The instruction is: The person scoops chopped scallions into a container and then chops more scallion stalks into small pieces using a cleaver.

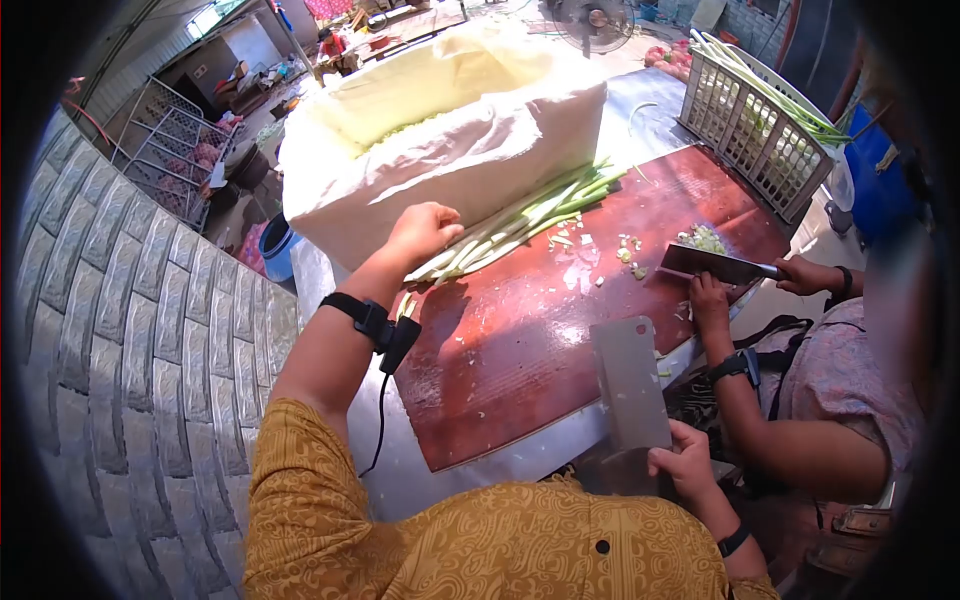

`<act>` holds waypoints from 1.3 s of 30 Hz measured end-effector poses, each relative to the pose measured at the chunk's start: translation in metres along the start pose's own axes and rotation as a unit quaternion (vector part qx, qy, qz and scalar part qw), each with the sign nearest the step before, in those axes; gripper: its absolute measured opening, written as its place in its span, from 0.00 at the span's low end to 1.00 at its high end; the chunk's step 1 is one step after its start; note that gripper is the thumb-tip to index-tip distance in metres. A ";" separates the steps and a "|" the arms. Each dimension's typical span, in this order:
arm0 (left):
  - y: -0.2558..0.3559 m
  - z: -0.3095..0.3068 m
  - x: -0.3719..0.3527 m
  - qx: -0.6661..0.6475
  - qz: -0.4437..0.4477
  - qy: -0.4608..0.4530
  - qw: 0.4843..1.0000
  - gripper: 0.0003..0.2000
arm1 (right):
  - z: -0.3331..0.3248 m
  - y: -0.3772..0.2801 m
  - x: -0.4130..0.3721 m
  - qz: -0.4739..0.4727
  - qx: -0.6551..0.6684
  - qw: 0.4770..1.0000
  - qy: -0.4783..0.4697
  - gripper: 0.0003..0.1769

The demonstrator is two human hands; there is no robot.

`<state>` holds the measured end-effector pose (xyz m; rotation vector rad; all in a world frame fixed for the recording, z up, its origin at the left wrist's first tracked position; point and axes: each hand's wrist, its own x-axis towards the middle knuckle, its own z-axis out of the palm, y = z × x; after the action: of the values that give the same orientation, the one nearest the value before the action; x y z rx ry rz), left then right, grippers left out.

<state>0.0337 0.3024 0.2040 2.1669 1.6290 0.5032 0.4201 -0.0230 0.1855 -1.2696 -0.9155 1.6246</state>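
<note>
My left hand (425,235) is at the near left end of a bunch of long green stalks (530,220), its fingers curled at the stalks' pale ends; what it grips, if anything, is hidden. The stalks lie along the back edge of a red cutting board (520,340), beside a cloth-lined bin. My right hand (688,462) is closed around the handle of a broad cleaver (630,385), whose blade points away from me over the board's near right edge. Small chopped bits (630,255) are scattered on the board.
At the right a co-worker's hands (712,305) hold another cleaver (720,265) beside chopped pieces (703,238). A plastic crate (750,125) of stalks stands at the back right. The cloth-lined bin (450,165) is behind the board. A brick wall (150,370) is at the left.
</note>
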 end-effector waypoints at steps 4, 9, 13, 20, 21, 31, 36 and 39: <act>-0.017 0.053 -0.011 0.019 -0.134 0.006 0.991 0.17 | 0.000 0.001 0.003 0.009 0.004 1.000 0.002 0.16; -0.020 0.094 -0.017 0.171 -0.122 0.064 0.976 0.13 | -0.004 -0.002 -0.001 0.019 -0.013 1.000 0.001 0.17; -0.033 0.114 -0.013 0.219 -0.086 0.118 0.965 0.07 | -0.007 -0.005 -0.007 0.023 -0.023 0.999 0.013 0.17; -0.028 0.124 -0.017 0.136 -0.104 0.140 0.975 0.09 | -0.017 -0.004 -0.004 0.028 -0.043 0.999 -0.006 0.19; -0.032 0.124 -0.018 0.123 -0.105 0.135 0.978 0.09 | -0.016 -0.008 -0.001 0.032 -0.060 0.998 -0.010 0.19; -0.008 0.060 -0.110 0.037 -0.055 0.150 0.986 0.11 | 0.005 -0.028 0.040 -0.024 -0.052 0.989 -0.140 0.19; 0.013 0.045 -0.196 0.005 -0.113 0.143 0.983 0.09 | -0.011 -0.016 0.056 -0.028 -0.017 0.994 -0.106 0.17; 0.012 0.060 -0.237 -0.106 -0.173 0.127 0.971 0.13 | -0.011 -0.010 0.059 -0.031 0.002 0.996 -0.088 0.17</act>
<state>0.0114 0.0661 0.1455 1.6699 1.9365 0.8291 0.4254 0.0363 0.1717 -1.0968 -1.0470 1.7088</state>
